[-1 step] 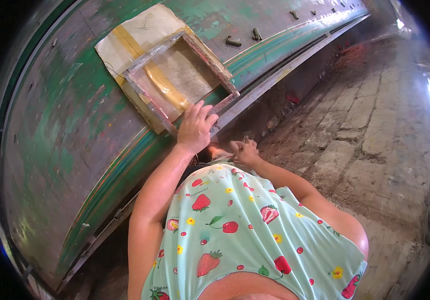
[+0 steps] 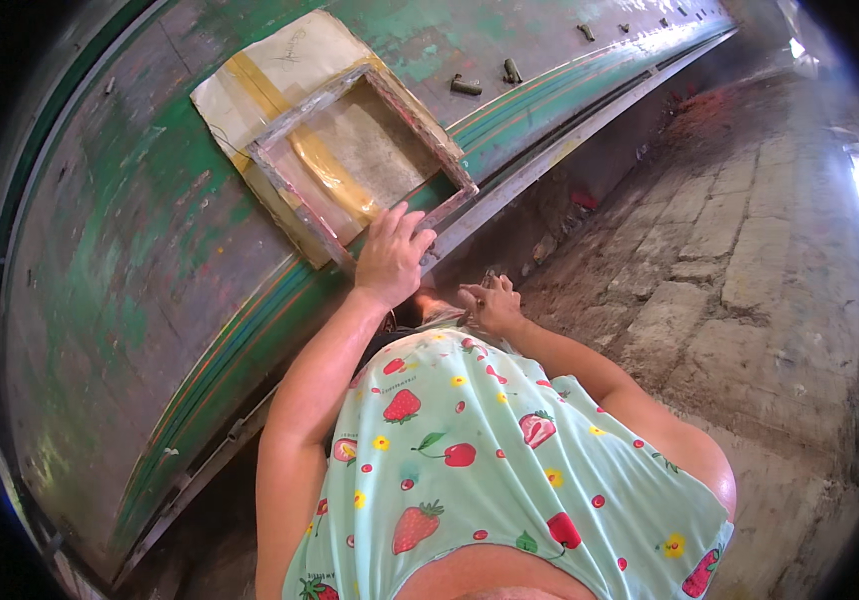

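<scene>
At the near edge of the tabletop (image 2: 100,300), your left hand (image 2: 393,260) seemingly steadies the frame (image 2: 310,111); whether it or your right hand (image 2: 495,305) grips is unclear; shifting would need firmness.

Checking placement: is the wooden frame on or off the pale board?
Mostly on: the frame overlaps the board, but its near side, at the left hand, passes the board's edge.
</scene>
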Tool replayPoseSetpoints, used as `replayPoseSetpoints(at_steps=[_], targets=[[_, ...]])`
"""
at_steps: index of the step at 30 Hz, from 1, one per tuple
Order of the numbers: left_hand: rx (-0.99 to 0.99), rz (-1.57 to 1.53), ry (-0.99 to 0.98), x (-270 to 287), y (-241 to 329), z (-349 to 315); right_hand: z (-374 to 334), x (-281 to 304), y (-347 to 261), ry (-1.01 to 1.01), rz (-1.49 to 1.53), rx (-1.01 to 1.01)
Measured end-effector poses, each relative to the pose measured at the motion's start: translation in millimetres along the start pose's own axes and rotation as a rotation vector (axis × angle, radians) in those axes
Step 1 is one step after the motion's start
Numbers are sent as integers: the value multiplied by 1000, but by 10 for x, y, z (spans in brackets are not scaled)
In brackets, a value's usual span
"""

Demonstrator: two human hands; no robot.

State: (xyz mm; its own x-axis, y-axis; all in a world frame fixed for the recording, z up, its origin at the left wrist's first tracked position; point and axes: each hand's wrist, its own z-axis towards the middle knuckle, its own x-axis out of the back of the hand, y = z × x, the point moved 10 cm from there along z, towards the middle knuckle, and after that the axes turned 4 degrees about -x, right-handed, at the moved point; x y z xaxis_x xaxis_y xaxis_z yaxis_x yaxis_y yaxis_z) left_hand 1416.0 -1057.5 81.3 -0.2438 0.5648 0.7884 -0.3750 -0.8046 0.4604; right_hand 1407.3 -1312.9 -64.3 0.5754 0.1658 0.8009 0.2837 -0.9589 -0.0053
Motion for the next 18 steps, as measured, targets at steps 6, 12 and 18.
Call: replayPoseSetpoints(at_steps=[6,12,18], targets=[[-33,69,-13,-86,-56,68,85,537,211,207,-48,-116],[-47,106,15,-117,-62,48,-117,1398,454,766,99,-81],[-36,109,-25,-160,-78,83,-168,1453,239,585,651,68]])
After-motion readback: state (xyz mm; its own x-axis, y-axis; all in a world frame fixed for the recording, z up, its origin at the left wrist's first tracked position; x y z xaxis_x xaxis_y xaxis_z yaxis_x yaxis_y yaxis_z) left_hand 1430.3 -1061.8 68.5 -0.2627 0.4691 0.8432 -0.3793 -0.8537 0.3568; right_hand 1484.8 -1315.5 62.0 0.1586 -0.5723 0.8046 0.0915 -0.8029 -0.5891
